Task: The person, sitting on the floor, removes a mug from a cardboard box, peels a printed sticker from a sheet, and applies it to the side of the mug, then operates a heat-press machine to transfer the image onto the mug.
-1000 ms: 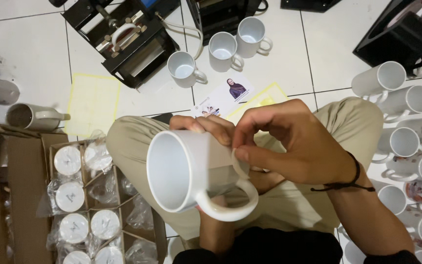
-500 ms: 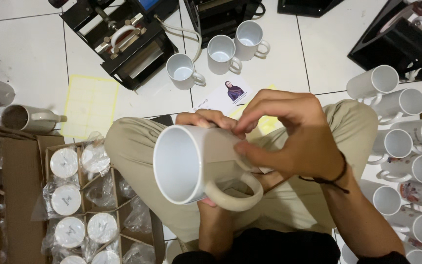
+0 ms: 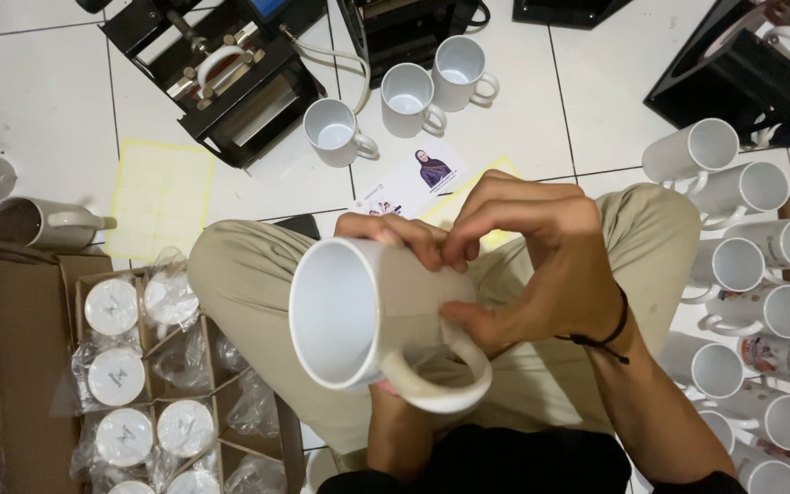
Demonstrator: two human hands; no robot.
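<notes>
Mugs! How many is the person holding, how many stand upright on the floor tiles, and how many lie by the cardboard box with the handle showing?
Held mug: 1
Upright white mugs: 3
Lying mug with its handle showing: 1
Total: 5

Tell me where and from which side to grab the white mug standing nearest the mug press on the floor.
Take that upright white mug by its handle, which juts toward the lower right over bare tile. Come from that side: the mug press crowds its upper left, and two more upright mugs stand to its right. The open mouth faces up, so a rim pinch from above would probably work too.
</notes>
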